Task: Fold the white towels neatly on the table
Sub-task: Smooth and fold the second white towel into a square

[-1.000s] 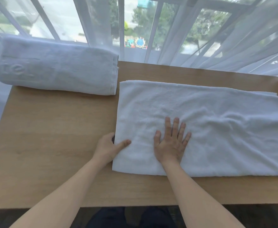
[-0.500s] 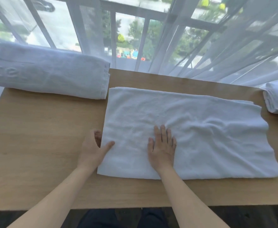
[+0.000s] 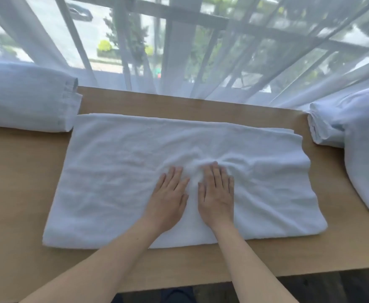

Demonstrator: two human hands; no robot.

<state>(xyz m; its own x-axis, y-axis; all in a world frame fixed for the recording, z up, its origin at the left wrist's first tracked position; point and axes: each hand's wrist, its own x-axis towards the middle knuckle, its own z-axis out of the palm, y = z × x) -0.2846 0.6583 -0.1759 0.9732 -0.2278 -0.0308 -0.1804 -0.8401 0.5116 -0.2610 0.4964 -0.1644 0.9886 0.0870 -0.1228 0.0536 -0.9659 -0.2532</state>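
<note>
In the middle of the light wooden tabletop lies a white terry towel folded into a long rectangle, its long sides running left to right and its near edge close to the near edge of the tabletop. Both hands rest palm down on the towel, side by side near its centre and slightly toward the near edge. The left hand has its fingers stretched out flat and close together, gripping nothing. The right hand is likewise flat and open, its fingers extended; the cloth just beyond its fingertips is bunched into soft wrinkles. A narrow strip of towel shows between the two hands, which do not touch.

At the far left a thick folded white towel sits on the tabletop, its right end just beside the far left corner of the flat towel. At the right edge a loose heap of white cloth rests, near the flat towel's right end but apart from it. Behind the tabletop hangs a sheer white curtain over a window.
</note>
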